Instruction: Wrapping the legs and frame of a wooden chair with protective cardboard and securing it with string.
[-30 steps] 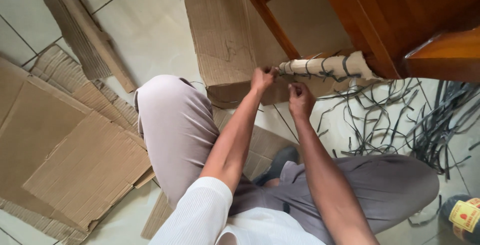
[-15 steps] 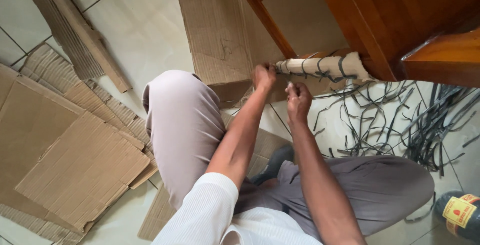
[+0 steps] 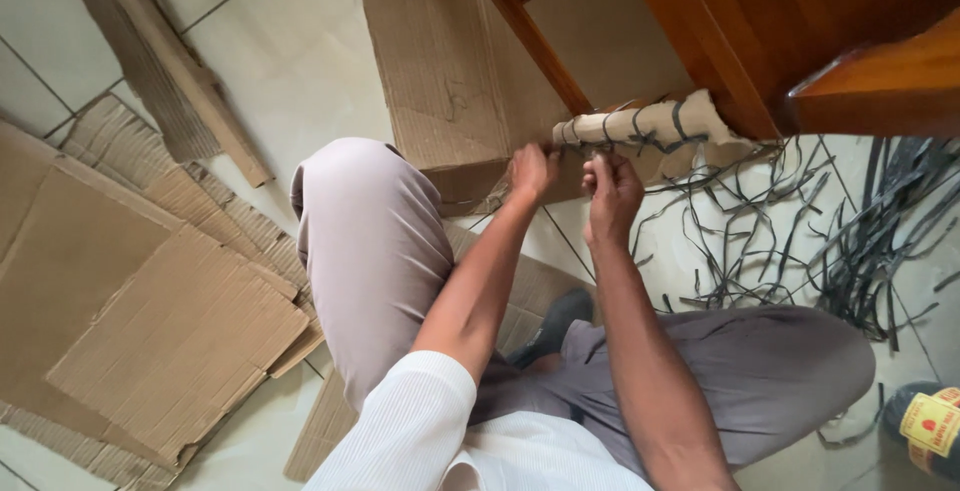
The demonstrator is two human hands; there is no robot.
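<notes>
While right hand rises from half second ago to meet cardboard-wrapped wooden furniture leg bound with dark strips, left hand stays pinched at wrap's left end; right fingers closed, probably on strip; binding continues above tiled floor.

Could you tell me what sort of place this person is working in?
Probably a room in a home or small workshop: a pale tiled floor, varnished wooden furniture, flattened cardboard sheets and loose dark straps scattered about.
</notes>
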